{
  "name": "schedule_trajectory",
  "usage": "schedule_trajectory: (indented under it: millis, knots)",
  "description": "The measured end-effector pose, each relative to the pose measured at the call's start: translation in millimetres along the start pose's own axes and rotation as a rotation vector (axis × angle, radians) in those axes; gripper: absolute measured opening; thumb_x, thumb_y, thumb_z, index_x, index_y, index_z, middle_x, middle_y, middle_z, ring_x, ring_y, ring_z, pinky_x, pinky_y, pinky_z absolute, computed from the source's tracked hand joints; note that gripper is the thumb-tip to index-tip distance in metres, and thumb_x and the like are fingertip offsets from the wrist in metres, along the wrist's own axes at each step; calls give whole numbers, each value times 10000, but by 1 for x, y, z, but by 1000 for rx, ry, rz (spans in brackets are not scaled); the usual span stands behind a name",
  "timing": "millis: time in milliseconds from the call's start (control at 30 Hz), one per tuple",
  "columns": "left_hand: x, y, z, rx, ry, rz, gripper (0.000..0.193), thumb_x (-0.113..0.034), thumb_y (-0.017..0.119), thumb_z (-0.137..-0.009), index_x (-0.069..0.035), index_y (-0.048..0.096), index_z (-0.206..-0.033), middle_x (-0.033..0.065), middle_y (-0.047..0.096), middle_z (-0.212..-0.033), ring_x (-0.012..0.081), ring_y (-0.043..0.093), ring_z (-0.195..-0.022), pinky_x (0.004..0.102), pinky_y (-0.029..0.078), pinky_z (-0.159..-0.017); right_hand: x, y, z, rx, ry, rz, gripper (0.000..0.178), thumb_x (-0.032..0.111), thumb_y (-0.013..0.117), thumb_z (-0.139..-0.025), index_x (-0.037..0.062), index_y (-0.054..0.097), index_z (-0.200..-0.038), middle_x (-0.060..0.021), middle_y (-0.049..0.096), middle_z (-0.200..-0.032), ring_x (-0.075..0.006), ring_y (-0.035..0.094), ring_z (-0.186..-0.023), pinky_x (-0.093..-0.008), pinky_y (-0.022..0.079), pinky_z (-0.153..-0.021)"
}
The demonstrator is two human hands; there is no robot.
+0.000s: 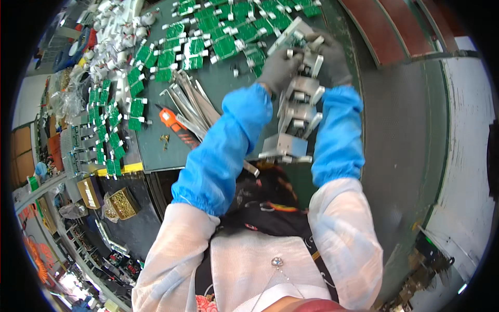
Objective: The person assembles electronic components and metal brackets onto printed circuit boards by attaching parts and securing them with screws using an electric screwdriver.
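Note:
Both my hands wear grey gloves and come together at the far right of the green table. My left hand (282, 69) has its fingers curled at the left side of a metal bracket assembly (312, 66). From the other side my right hand (334, 61) closes around the same assembly, its fingertips partly hidden. Just beyond my fingers lies a pale flat part with a circuit board (292, 35). A row of similar silver metal brackets (297, 113) with white and black pieces runs toward me between my forearms. The nearest bracket (285, 145) sits at the table's front edge.
Green circuit boards (224, 47) with white connectors cover the far table. Left of my arm lie metal strips (195, 99), an orange-and-black utility knife (178, 127) and small brass screws (165, 141). White round parts (112, 47) are heaped further left. An open box (123, 203) holds brass-coloured pieces.

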State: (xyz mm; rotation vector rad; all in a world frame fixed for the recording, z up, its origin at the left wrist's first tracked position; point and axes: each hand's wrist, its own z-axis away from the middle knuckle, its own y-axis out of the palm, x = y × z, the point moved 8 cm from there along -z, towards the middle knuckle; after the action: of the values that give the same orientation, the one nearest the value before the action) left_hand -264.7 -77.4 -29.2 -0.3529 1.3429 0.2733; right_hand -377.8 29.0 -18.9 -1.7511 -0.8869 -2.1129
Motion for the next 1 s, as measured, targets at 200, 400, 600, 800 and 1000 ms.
schedule_trajectory:
  millis: [200, 400, 600, 800, 1000]
  knots:
    - [0, -5, -9, 9, 103, -78, 229, -211, 602, -918, -83, 640, -1104, 30, 666, -831, 97, 598, -774, 250, 483, -679, 21, -9, -21, 133, -61, 346, 281, 18, 555, -724, -49, 652, -979, -51, 659, -972, -129, 577, -866, -252, 447, -831]
    - [-27, -10, 14, -24, 197, -319, 300, -249, 638, -858, -185, 646, -1151, 274, 337, -1401, 331, 597, -1063, 370, 482, -908, 11, -16, -6, 96, -9, 260, 203, 14, 523, -718, -19, 648, -874, -117, 559, -1268, -153, 577, -966, -252, 449, -847]
    - [-21, -6, 5, 79, 331, -316, 322, -144, 643, -828, -198, 668, -1144, 269, 80, -1522, 406, 330, -1342, 358, 425, -1008, 11, 23, 8, 104, -12, -8, 172, -59, 492, -718, -2, 618, -820, -101, 575, -1242, -162, 568, -1035, -256, 457, -897]
    - [-17, -4, 4, 105, 282, -55, 318, -40, 616, -832, -123, 669, -1134, 172, 83, -1554, 274, 411, -1305, 303, 458, -951, 19, 18, -6, 76, -3, 210, 169, -25, 482, -718, -9, 614, -822, -90, 603, -1178, -170, 588, -945, -281, 503, -816]
    - [-17, 5, 11, 127, 168, 71, 155, -82, 593, -848, -88, 662, -987, 156, 437, -1411, 286, 464, -1268, 324, 452, -945, -65, -108, -5, -463, 34, -233, 252, 33, 468, -750, -34, 575, -968, -171, 599, -969, -283, 601, -926, -392, 528, -821]
